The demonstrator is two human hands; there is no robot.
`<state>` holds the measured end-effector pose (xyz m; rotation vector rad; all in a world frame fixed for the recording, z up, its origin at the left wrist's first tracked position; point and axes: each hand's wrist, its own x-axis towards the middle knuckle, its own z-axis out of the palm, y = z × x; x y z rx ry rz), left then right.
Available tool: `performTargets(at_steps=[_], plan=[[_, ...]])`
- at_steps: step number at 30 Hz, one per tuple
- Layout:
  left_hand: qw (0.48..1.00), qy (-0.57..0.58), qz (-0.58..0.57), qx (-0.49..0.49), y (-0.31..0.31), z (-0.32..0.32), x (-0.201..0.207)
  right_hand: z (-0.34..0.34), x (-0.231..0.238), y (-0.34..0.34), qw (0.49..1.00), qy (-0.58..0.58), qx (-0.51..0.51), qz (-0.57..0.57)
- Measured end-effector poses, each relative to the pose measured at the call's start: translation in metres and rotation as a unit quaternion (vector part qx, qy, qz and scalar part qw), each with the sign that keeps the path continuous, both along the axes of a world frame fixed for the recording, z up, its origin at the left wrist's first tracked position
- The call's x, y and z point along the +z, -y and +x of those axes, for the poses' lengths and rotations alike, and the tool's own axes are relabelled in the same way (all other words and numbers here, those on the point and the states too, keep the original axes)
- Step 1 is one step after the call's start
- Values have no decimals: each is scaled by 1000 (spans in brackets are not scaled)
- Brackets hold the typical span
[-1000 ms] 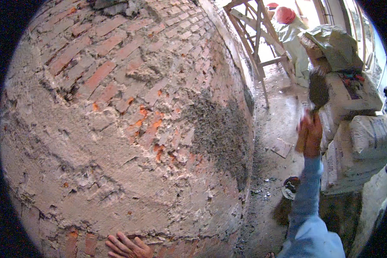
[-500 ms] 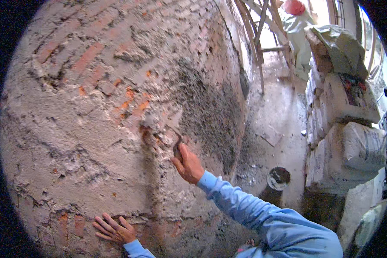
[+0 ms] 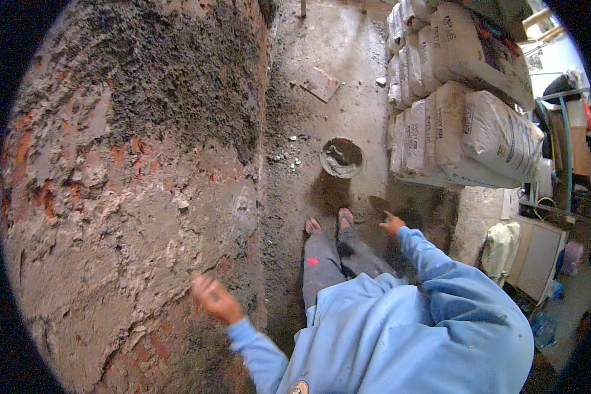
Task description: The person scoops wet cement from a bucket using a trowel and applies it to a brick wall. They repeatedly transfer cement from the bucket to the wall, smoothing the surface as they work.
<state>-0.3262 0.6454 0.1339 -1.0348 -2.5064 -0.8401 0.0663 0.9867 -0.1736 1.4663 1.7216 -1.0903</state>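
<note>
My right hand is closed round the handle of a small trowel, out to the right of my legs. Its dark blade is hard to make out against the shadowed floor. Close to the brick wall, my left hand holds nothing, its fingers loosely bent and somewhat blurred. Beyond my feet a round bucket with grey mortar inside stands on the floor. The wall shows bare red brick, worn plaster and a dark rough patch higher up.
Stacked paper sacks stand along the right side. A flat square piece lies on the floor beyond the bucket, and rubble lies along the wall's foot. A pale cabinet-like box and clutter are at far right.
My view has swung right and down toward the floor. My right hand has carried the trowel from the wall to near the bucket. My left hand has come off the wall.
</note>
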Motion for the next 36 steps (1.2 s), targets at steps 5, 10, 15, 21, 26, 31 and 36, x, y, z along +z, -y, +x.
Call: performTargets(at_steps=[5,10,15,21,26,31,36], plan=[[845,522,-115,28,-94,29,-168,128,-40,-11,991,129,2,18],[821,528,-179,-120,-198,29,-258,114,-52,-6,983,1,-180,-17],[813,490,-238,-206,-219,11,-310,-23,0,-24,794,-200,-533,-216],[697,672,-236,-87,-218,-34,-325,-152,-12,-63,628,-281,-660,-301],[665,661,-344,-45,-226,-79,-301,-193,-75,-97,449,-334,-766,-319],[629,681,-372,-31,-254,-91,-288,-163,-99,-84,410,-310,-817,-260],[646,641,-405,-86,-283,-44,-277,-72,-98,37,402,-288,-860,-129]])
